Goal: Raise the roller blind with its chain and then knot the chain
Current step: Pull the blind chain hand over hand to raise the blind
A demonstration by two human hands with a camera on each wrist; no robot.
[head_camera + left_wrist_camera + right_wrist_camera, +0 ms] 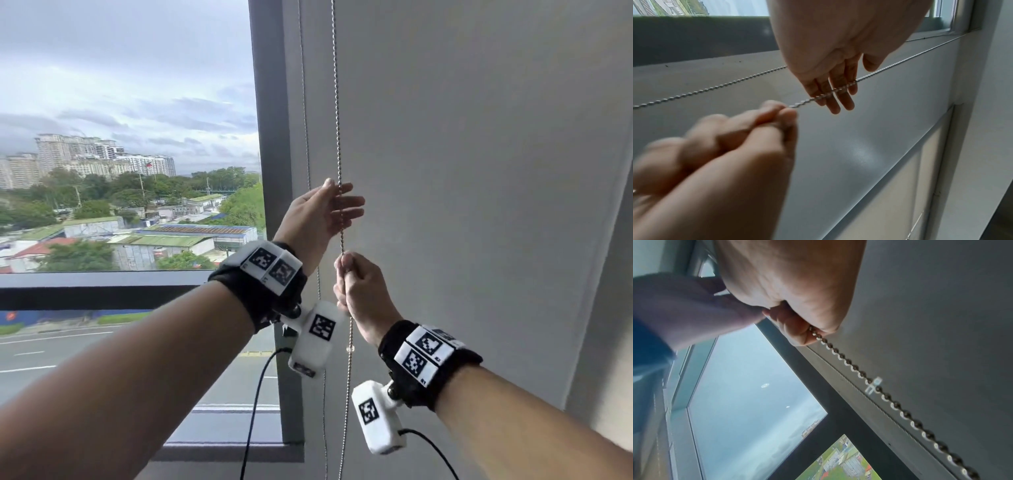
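Two hands work the bead chain of a lowered grey blind beside a window.

The roller blind hangs down right of the window frame, with the chain running down its left edge. The left hand is raised with fingers straight and spread, the chain crossing them. Just below, the right hand has its fingers curled tight round the chain.

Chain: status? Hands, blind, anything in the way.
Right hand grips the chain. Left hand open above it, fingers against the chain. Roller blind covers its pane. Nothing in the way.
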